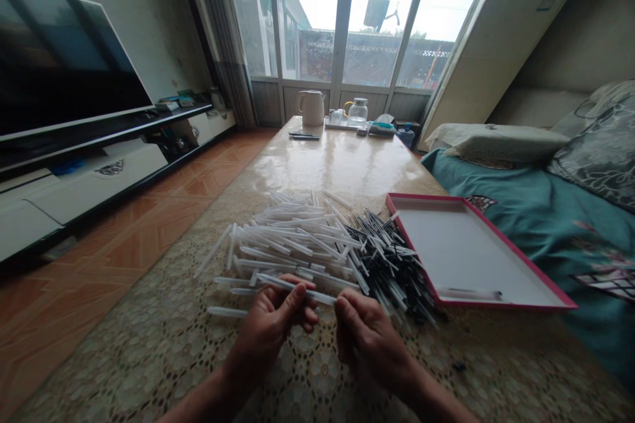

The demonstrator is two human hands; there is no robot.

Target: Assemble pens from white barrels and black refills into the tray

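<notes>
My left hand (285, 307) is closed round a clear white pen barrel (297, 287), thumb on top. At the barrel's right end, my right hand (364, 324) pinches with thumb and forefinger; whether a smaller part sits in that pinch is hidden. Just beyond my hands lies a heap of translucent pen barrels (288, 238), a few of them loose at its left. Beside the heap, to the right, is a pile of black-tipped pen refills (391, 258). A shallow pink-rimmed box lid (496, 248) holds one pen (471, 293) near its front edge.
A lace-patterned cover lies on the long table (317, 383). At the far end stand a kettle (312, 108), a glass jug (358, 111) and a tissue pack (381, 125). A small black piece (459, 366) lies at front right. The sofa (526, 198) borders the right side.
</notes>
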